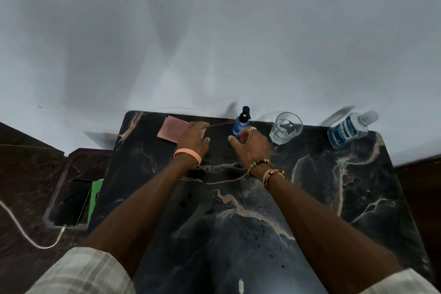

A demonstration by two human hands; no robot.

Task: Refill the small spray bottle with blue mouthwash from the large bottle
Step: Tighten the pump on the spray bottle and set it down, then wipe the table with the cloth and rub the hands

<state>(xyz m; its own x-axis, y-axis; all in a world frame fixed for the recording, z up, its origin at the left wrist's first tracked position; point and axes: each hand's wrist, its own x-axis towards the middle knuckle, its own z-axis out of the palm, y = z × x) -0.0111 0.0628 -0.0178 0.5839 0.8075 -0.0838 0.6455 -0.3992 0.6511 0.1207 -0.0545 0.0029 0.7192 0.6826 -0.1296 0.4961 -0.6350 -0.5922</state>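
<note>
Far back on the dark marble table (238, 222) stands the small spray bottle (241, 123) (blue liquid, black pump top). The right hand (251, 148) curls its thumb and fingers about the bottle's lower part, though I cannot tell whether they actually clamp it. Just left of it the left hand (194, 138) lies with straight fingers on a pink cloth (173, 130); to the right stand a clear glass (285, 127) and, further out, the large bottle (349, 130) of mouthwash, while a phone (71, 203) lies off the table's left side.
</note>
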